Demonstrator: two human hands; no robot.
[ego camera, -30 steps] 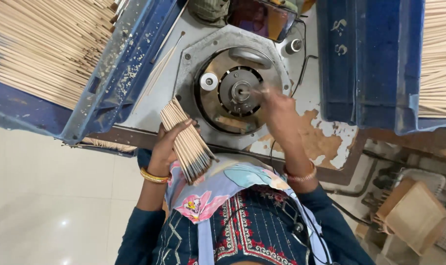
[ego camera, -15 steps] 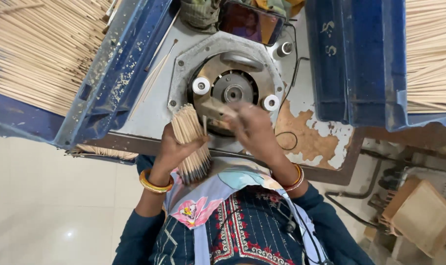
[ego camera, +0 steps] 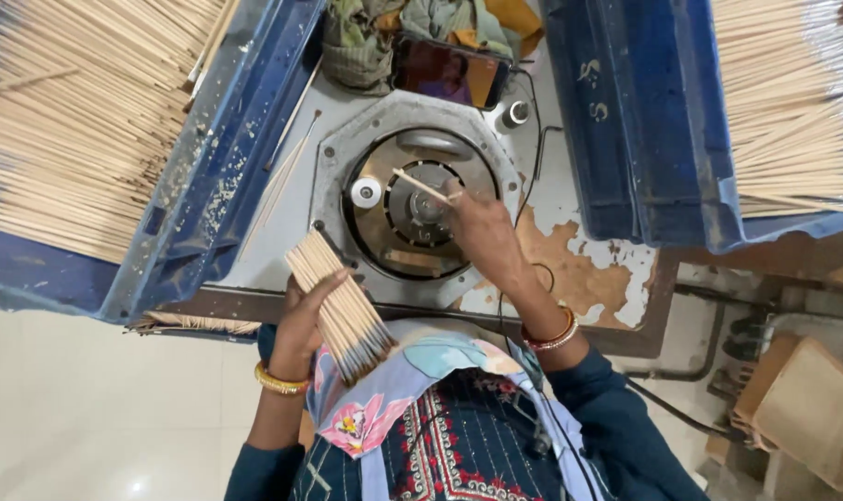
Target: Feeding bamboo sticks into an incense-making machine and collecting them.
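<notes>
The left hand (ego camera: 303,320), in the lower left part of the frame, is closed around a bundle of thin sticks (ego camera: 340,308), with the fingers wrapped over the middle of the bundle. The pale ends point up toward the machine and the dark ends point down toward the person's patterned clothes. The right hand (ego camera: 477,232), near the centre of the frame, pinches a single stick (ego camera: 421,186) between the fingertips and holds it over the round metal machine head (ego camera: 412,199), which sits in a grey plate on the counter (ego camera: 579,269) with worn, peeling paint. The stick lies at a slant, and its free end points to the upper left; whether it touches the machine cannot be told. Such sticks look very light and stiff but thin, so they would probably snap if bent, and one alone seems best held near one end with a soft pinch, while the bundle needs a firm grip around the middle so that it does not fan out. Large piles of sticks lie in a blue tray (ego camera: 208,186) at the upper left and in another blue tray (ego camera: 625,121) at the upper right. A phone (ego camera: 449,72) with a lit screen rests against some cloth (ego camera: 375,32) at the top.
</notes>
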